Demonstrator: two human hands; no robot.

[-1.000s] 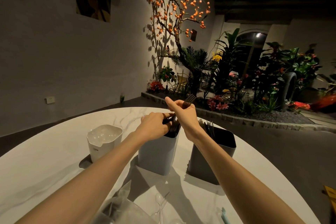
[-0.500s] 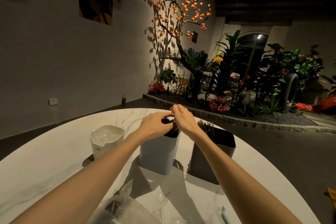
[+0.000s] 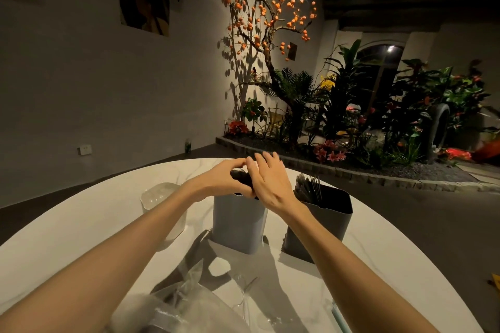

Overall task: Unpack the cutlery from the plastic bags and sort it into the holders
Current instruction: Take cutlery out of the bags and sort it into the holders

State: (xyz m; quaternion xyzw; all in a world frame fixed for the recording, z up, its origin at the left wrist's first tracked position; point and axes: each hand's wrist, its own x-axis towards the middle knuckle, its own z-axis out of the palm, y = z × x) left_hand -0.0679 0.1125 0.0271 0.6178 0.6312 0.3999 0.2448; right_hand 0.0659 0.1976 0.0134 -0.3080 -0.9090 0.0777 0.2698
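A bundle of dark cutlery (image 3: 239,176) stands in the light grey middle holder (image 3: 238,227). My left hand (image 3: 220,180) curls round the bundle's tops from the left. My right hand (image 3: 270,184) lies against the same tops from the right, its fingers straight. To the right, the dark grey holder (image 3: 328,220) has dark forks (image 3: 308,187) sticking out of it. At the left stands a white holder (image 3: 165,207); its inside is not visible. Crumpled clear plastic bags (image 3: 186,305) lie at the near edge of the white marble table (image 3: 67,227).
Clear plastic cutlery (image 3: 244,295) lies on the table in front of the holders, and a pale teal piece (image 3: 339,316) lies near my right forearm. Beyond the round table's far edge are a dark floor and a stone-edged bed of plants (image 3: 351,127).
My right hand held a dark fork above the middle holder, lowered it in among the others, and now has its fingers straight against the tops. My left hand has kept its hold.
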